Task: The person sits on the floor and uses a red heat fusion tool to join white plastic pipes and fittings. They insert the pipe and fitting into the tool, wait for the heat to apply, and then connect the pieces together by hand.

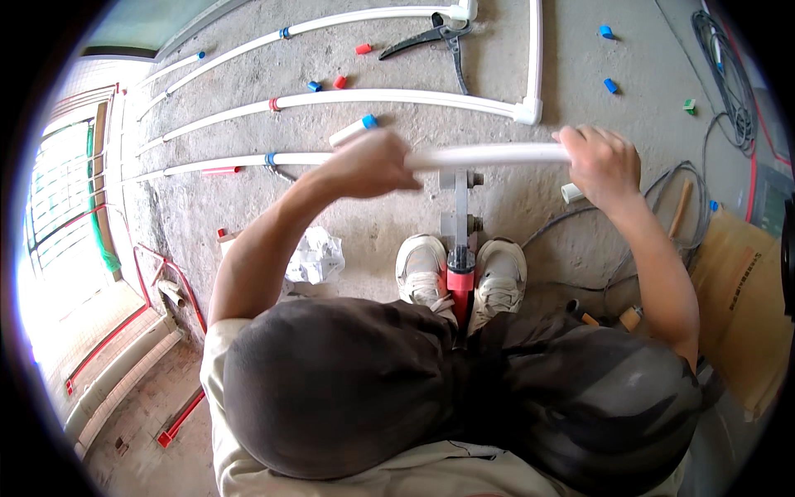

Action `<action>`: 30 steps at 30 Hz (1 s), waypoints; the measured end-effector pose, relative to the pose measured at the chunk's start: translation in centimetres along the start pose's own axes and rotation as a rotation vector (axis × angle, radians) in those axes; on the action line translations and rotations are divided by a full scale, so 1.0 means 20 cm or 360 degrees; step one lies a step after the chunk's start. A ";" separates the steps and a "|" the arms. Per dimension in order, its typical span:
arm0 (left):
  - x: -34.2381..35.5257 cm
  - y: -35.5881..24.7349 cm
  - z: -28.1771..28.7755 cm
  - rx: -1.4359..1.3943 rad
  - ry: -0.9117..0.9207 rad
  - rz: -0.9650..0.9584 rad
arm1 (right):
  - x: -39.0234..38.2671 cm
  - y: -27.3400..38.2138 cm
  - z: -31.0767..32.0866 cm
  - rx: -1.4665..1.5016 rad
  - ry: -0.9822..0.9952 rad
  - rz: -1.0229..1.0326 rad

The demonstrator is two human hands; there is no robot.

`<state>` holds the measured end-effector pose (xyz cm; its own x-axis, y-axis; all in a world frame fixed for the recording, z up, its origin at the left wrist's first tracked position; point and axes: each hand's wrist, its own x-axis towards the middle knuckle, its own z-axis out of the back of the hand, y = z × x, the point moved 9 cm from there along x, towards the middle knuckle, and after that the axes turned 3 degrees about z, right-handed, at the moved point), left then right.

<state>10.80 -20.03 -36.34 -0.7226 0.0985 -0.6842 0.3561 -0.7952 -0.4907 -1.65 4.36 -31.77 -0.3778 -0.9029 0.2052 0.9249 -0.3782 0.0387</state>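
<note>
Clock positions taken about the centre of the view.

Held piece: a straight white pipe (497, 156) is held roughly level between 12 and 2 o'clock, above the floor (397, 199). Its left end is grasped by the left hand (374, 163) at 12 o'clock; fingers are curled around it, outline blurred. Its right end is gripped by the right hand (604, 168) at 2 o'clock, with the fist closed and knuckles up.

Tool: a red-handled tool (460, 283) with a flat metal plate is seen near the centre, toward 3 o'clock, flanked by two light shoes (501, 273). Cylindrical metal pieces (474, 224) are fixed to both faces of the plate. The plate's far end is crossed in view by the pipe; whether contact is made cannot be told.

Surroundings: long white pipe runs (389, 97), joined by elbows, are laid from 10 to 1 o'clock. A short blue-ended pipe (352, 131) is noted at 11 o'clock, just beside the left hand. A black-handled cutter (447, 35) is found at 12 o'clock, its handles spread. A short white fitting (571, 193) is located at 2 o'clock, near the right wrist. Coiled grey cable (733, 91) is observed at 2 o'clock; brown cardboard (737, 306), past 3 o'clock. Crumpled white plastic (317, 255) is recorded at 9 o'clock.
</note>
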 end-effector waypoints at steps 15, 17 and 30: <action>-0.32 -0.50 0.21 0.0703 -0.1306 -0.0428 | 0.07 0.03 0.01 -0.0217 -0.0116 0.0237; -0.17 -0.56 0.11 0.0357 -0.0921 -0.0346 | 0.21 0.15 0.13 -0.0232 -0.0438 0.0364; 0.07 -0.16 0.26 -0.3255 -0.0734 -0.0673 | 0.30 0.50 0.27 0.0436 -0.0149 -0.0161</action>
<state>5.64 -20.52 -32.87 -0.8538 -0.3168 -0.4131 -0.0770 0.8617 -0.5016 5.52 -3.77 -24.77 -0.4748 -0.8358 0.2757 0.8646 -0.3845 0.3233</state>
